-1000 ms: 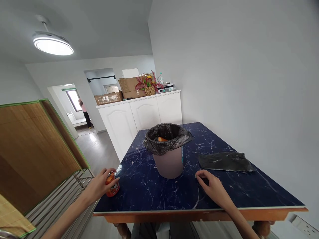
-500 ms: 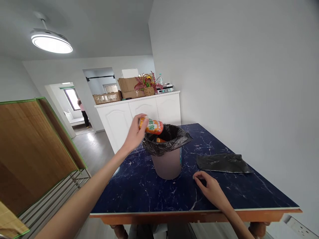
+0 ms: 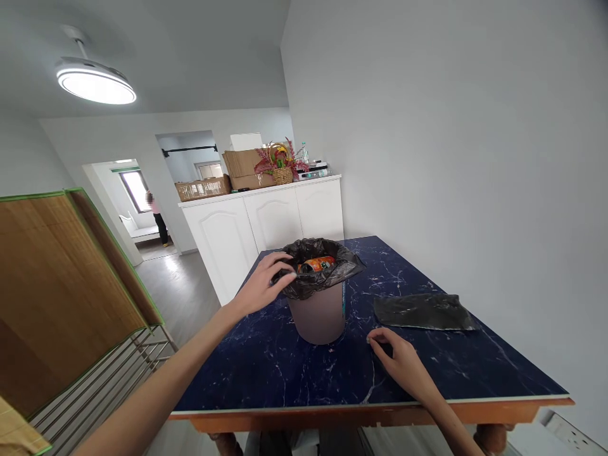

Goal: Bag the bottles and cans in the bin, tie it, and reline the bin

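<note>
Orange can [image 3: 320, 263]: lay inside the bin [image 3: 317, 320], within its black liner [image 3: 311, 289].
Left hand [image 3: 263, 282]: was at the liner's edge, fingers parted.
Right hand [image 3: 399, 361]: rested on the table [image 3: 247, 373], fingertips together; any grip couldn't be told.

Crinkly, shiny plastic bin bag [image 3: 308, 288], smooth, dull plastic bin [image 3: 316, 320], shiny can [image 3: 320, 263], smooth, glossy tabletop [image 3: 247, 367], shiny wooden table edge [image 3: 332, 418], wrinkly plastic folded bag [image 3: 420, 311] at three o'clock from the bin, rough woven basket [image 3: 283, 175] at eleven o'clock
</note>
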{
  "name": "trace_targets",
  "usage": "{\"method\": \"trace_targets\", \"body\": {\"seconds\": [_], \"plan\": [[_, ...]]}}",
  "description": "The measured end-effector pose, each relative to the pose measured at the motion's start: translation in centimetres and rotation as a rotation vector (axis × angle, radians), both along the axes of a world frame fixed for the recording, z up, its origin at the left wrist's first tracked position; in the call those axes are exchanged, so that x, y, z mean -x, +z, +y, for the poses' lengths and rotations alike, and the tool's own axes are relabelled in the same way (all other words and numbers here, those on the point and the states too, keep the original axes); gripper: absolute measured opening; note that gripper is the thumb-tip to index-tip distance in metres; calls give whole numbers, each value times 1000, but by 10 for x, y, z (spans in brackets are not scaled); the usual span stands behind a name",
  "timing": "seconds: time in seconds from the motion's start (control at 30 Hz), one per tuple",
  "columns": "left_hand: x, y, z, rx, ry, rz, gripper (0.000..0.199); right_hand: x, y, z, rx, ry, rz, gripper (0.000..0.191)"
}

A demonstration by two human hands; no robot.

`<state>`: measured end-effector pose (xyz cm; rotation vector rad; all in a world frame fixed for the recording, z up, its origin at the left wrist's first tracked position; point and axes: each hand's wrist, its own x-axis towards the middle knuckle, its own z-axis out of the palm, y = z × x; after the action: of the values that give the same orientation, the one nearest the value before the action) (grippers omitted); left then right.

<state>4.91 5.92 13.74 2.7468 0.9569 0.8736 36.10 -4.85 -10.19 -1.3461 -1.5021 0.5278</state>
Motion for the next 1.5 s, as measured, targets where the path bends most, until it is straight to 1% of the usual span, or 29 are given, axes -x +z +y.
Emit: {"method": "trace_targets", "body": {"seconds": [0.1, 0.2, 0.37, 0.53, 0.6, 0.67, 0.7, 0.77, 0.8, 0.83, 0.87, 0.9, 0.93, 0.97, 1.0, 1.03, 1.07, 1.1, 1.13, 1.17, 1.23, 1.3, 1.37, 1.43, 1.5], "plan": [[0, -3, -3, -85, -92, 6, 25, 0, 0, 0, 6, -6, -2, 33], [-4, -1, -11, -141, -137, 2, 23, 0, 1, 0, 11, 1, -10, 32], [-3, 2, -39, -188, -128, -13, 20, 0, -1, -2, 5, 0, -21, 33], [2, 2, -69, -134, -102, -38, 18, 0, -3, 0, -12, -12, -18, 33], [4, 3, -79, -118, -90, -51, 18, 1, -2, -2, -4, -19, 13, 33], [11, 1, -84, -119, -37, -129, 22, 2, 0, -4, 16, -6, 81, 36], [17, -2, -84, -121, 26, -214, 26, 2, 1, -4, 26, 8, 116, 38], [32, -11, -77, -75, 228, -447, 33, 3, 8, -3, 45, 47, 170, 43], [41, -16, -71, 0, 344, -556, 38, 3, 14, 0, 52, 69, 189, 46], [51, -22, -64, 122, 448, -637, 46, 3, 22, 4, 58, 91, 207, 49], [61, -27, -55, 296, 521, -682, 55, 4, 34, 9, 61, 113, 227, 52], [70, -31, -46, 508, 559, -698, 64, 5, 49, 15, 68, 139, 259, 55], [77, -35, -38, 731, 559, -696, 71, 6, 67, 23, 82, 169, 295, 57], [82, -37, -31, 945, 527, -687, 76, 7, 88, 30, 93, 200, 335, 58], [85, -37, -24, 1130, 472, -680, 79, 9, 111, 38, 160, 270, 431, 60], [85, -36, -19, 1267, 411, -684, 80, 11, 135, 46, 225, 333, 495, 66], [83, -34, -15, 1346, 357, -702, 79, 13, 159, 54, 278, 372, 533, 69], [79, -31, -13, 1371, 316, -733, 77, 15, 182, 60, 311, 359, 547, 72], [74, -26, -11, 1362, 286, -771, 73, 17, 202, 66, 337, 329, 523, 76], [69, -21, -10, 1330, 266, -812, 68, 18, 220, 71, 358, 315, 452, 82], [59, -7, -9, 1243, 237, -883, 53, 18, 245, 78, 389, 290, 320, 93], [53, 7, -9, 1168, 230, -935, 36, 17, 258, 83, 397, 303, 164, 98], [50, 19, -8, 1093, 250, -976, 25, 16, 261, 88, 369, 337, 2, 92], [49, 29, -7, 1029, 277, -1010, 21, 15, 261, 91, 325, 364, -113, 80], [50, 36, -6, 972, 291, -1045, 28, 14, 260, 94, 286, 362, -142, 67]]}}
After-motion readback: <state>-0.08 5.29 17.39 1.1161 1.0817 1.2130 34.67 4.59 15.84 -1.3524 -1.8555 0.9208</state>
